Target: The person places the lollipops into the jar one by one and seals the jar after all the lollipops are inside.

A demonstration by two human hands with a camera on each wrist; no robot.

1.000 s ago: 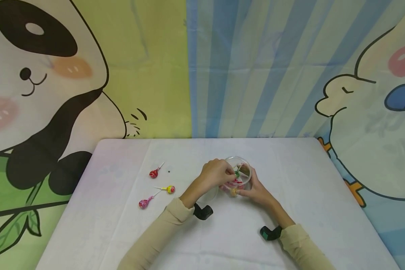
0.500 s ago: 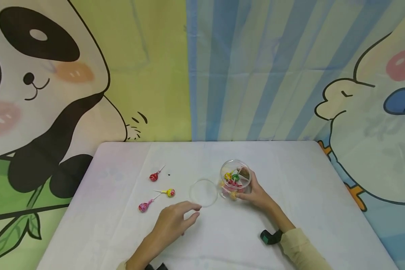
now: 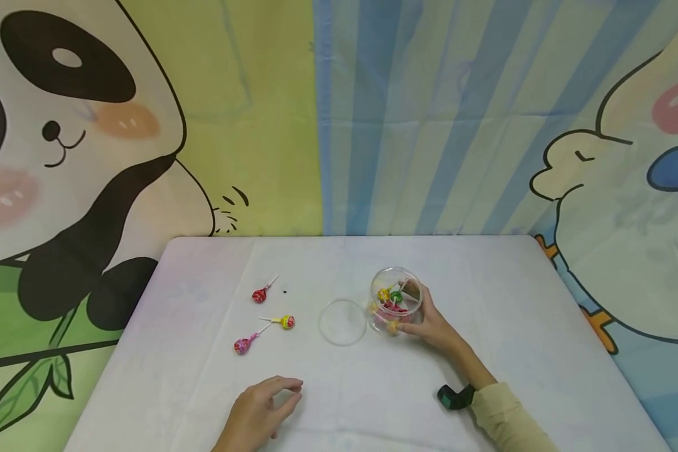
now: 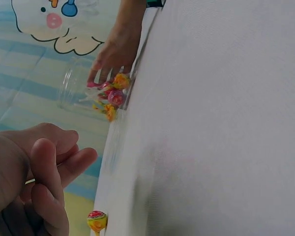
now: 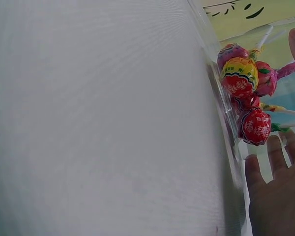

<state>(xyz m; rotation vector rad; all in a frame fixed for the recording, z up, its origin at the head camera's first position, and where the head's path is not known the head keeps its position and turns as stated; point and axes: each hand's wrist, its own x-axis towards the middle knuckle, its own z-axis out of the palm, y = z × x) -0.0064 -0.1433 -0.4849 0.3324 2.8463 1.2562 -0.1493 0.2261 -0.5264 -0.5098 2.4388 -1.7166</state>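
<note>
Head view: right hand (image 3: 434, 325) grips clear jar (image 3: 394, 278) of lollipops (image 3: 396, 297), just right of centre. Left hand (image 3: 260, 411), bottom left-centre, relaxed, fingers loosely bent.

At the lower right of the head view, the arm (image 3: 464, 355) with the bare right hand (image 3: 431, 325) wears a light tan sleeve (image 3: 511, 422) and, by the cuff (image 3: 487, 399), a bent black gadget (image 3: 459, 398) with a green patch (image 3: 445, 398) on its end.

White table (image 3: 373, 402) before yellow panda backdrop (image 3: 231, 113) and blue-striped cloth (image 3: 424, 119)
</note>
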